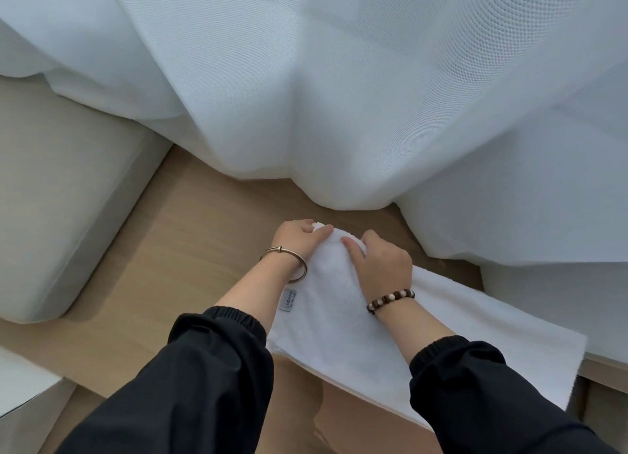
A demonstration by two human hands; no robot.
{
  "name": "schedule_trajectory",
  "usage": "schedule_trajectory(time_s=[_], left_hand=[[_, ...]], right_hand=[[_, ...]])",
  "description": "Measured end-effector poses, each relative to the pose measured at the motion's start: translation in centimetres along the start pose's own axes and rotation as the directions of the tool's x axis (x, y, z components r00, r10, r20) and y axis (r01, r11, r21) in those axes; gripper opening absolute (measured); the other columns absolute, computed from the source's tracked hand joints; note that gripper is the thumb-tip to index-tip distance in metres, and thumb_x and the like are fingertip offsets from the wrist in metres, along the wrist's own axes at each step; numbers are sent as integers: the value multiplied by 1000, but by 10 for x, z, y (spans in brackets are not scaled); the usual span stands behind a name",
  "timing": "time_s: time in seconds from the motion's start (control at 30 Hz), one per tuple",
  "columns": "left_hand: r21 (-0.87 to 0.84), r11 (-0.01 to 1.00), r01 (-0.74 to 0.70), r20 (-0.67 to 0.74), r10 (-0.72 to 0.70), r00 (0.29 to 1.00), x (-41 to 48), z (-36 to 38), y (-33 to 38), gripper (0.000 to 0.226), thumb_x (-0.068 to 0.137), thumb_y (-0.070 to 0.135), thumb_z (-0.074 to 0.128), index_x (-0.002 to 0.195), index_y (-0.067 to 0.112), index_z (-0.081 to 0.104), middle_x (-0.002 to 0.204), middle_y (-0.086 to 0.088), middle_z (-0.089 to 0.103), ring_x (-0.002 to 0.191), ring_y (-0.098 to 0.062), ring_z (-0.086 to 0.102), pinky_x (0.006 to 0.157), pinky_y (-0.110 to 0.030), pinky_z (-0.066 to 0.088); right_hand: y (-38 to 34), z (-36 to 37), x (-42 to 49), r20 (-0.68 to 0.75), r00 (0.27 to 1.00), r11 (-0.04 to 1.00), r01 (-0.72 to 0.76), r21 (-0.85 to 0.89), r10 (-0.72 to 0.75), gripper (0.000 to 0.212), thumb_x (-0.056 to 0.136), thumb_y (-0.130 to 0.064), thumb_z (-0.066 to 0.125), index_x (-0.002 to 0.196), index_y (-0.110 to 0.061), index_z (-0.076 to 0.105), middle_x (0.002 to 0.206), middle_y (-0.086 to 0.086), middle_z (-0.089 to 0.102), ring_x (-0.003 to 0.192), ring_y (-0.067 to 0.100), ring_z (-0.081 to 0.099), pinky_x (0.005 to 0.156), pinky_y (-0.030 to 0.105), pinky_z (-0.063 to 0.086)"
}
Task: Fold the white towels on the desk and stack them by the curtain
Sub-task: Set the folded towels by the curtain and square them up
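Note:
A white towel [326,304] lies folded lengthwise on the wooden desk [190,250], its far end close to the sheer white curtain [339,114]. A small label shows at its left edge. My left hand [299,234] holds the towel's far left corner, thumb on top and fingers curled over the edge. My right hand [380,260] grips the far right corner, fingers curled at the edge and thumb lying on the cloth. A wider white layer of towel [492,328] spreads out to the right beneath, reaching past the desk's near edge.
A beige upholstered cushion [61,199] stands to the left of the desk. The curtain drapes onto the desk at the back and right. A white object [23,389] sits at the lower left corner. Bare wood shows left of the towel.

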State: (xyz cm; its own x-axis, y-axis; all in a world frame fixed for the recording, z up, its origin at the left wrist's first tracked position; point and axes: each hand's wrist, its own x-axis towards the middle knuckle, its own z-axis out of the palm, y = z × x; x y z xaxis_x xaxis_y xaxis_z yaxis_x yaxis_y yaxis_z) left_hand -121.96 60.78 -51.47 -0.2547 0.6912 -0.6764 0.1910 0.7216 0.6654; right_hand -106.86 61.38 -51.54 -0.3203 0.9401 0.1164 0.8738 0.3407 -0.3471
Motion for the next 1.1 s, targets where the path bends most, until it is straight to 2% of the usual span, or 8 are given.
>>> schedule_trajectory(time_s=[0.13,0.27,0.37,0.53,0.7,0.83,0.97,1.1], left_hand=[[-4,996,-89,-75,89,993,4,5,-6,39,88,17,64,54,-3,57,136,2,53,103,-9,54,80,-18,34],[77,975,-209,-167,219,961,5,10,-9,28,88,9,61,73,-14,65,132,0,56,110,-11,49,82,-19,35],[447,857,-256,-255,396,882,-6,20,-4,15,87,12,60,95,2,68,130,-2,54,124,-21,40,96,-30,32],[719,651,-244,-269,584,766,-34,41,9,60,77,3,60,135,10,46,143,-9,41,137,-29,29,107,-50,24],[814,493,-307,18,507,862,-57,82,-16,65,98,40,28,151,16,0,159,-5,-6,145,-25,-12,114,-50,-2],[867,417,-272,39,488,872,-49,91,-40,63,95,51,11,138,30,-30,156,-1,-23,140,-22,-26,108,-48,-21],[893,383,-238,9,512,859,-42,94,-41,63,88,51,1,141,30,-27,157,0,-18,142,-23,-22,105,-45,-27],[900,376,-222,-6,518,855,-44,96,-42,66,88,50,3,148,28,-13,158,0,-13,143,-22,-18,105,-46,-26]], right_hand=[[4,2,1,18,1000,999,14,43,-15,39,73,-22,81,55,-4,51,38,5,42,30,22,39,39,19,23],[13,4,3,146,989,995,5,96,-19,29,89,-27,65,73,-4,55,55,8,54,49,27,51,49,26,27],[17,4,6,265,964,998,6,69,-24,27,95,-34,50,83,-9,51,69,4,54,62,22,46,52,29,24],[19,-7,9,253,966,998,-51,-46,61,34,99,-39,35,74,-16,40,59,-4,42,54,20,39,44,28,16],[53,-29,-7,195,974,967,-69,-244,118,38,99,-29,41,65,-14,45,57,8,57,47,24,39,44,25,14],[84,-41,-20,80,997,947,20,-319,6,43,83,-18,67,46,-7,49,34,9,43,26,23,38,41,18,21],[136,-53,-38,165,982,941,-31,-337,91,42,94,-23,57,59,-1,63,48,16,56,41,30,52,44,29,34],[180,-78,-58,187,922,832,-200,-517,338,44,101,-34,33,88,-8,66,59,5,53,52,24,46,49,26,24]])
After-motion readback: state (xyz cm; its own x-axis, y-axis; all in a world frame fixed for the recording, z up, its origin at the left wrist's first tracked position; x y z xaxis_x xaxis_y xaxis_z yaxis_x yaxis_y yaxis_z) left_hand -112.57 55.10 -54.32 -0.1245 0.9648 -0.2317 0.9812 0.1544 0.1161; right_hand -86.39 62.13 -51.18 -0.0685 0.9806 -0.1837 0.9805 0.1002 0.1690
